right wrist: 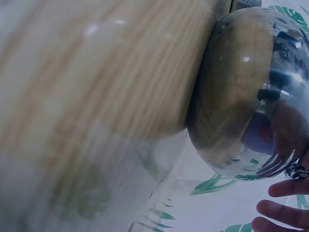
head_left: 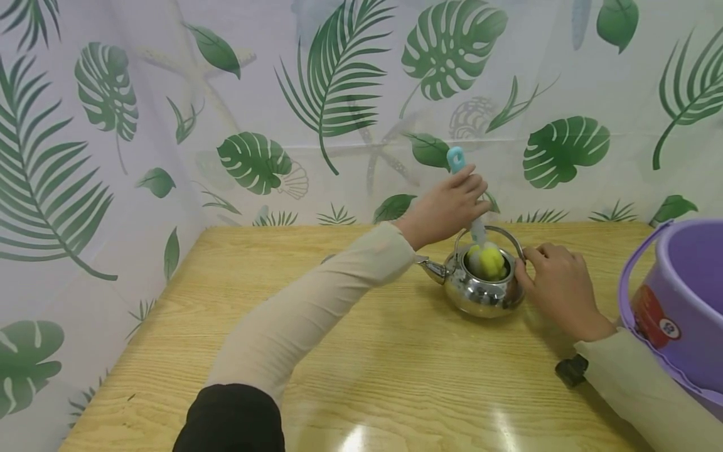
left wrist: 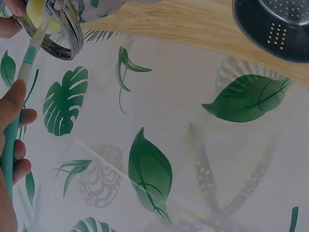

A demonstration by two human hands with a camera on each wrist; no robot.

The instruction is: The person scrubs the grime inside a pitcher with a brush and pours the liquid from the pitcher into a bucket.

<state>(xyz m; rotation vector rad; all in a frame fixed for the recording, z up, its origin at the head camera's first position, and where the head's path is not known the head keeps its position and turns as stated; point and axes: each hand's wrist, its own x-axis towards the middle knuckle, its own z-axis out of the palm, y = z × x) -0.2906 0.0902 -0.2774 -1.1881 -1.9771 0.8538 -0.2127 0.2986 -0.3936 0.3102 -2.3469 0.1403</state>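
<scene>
My left hand (head_left: 449,204) grips the teal and white handle of a sponge brush (head_left: 456,161), its fingers curled round it. The brush's yellow sponge head sits inside the open top of a shiny steel kettle (head_left: 480,301); its lower part is hidden in the kettle. The kettle stands upright on the table, spout to the left, bail handle raised. My right hand (head_left: 559,285) holds the kettle's right side, pinching the base of the handle between thumb and fingers. In the right wrist view, the other fingers (right wrist: 285,212) extend beside the kettle's polished belly (right wrist: 231,96).
A purple bucket (head_left: 691,301) stands at the right, close to my right forearm. In the left wrist view, a dark perforated strainer (left wrist: 270,43) lies on the wooden table (head_left: 395,370); my left arm mostly hides it in the head view. A leaf-printed sheet (head_left: 350,182) hangs behind.
</scene>
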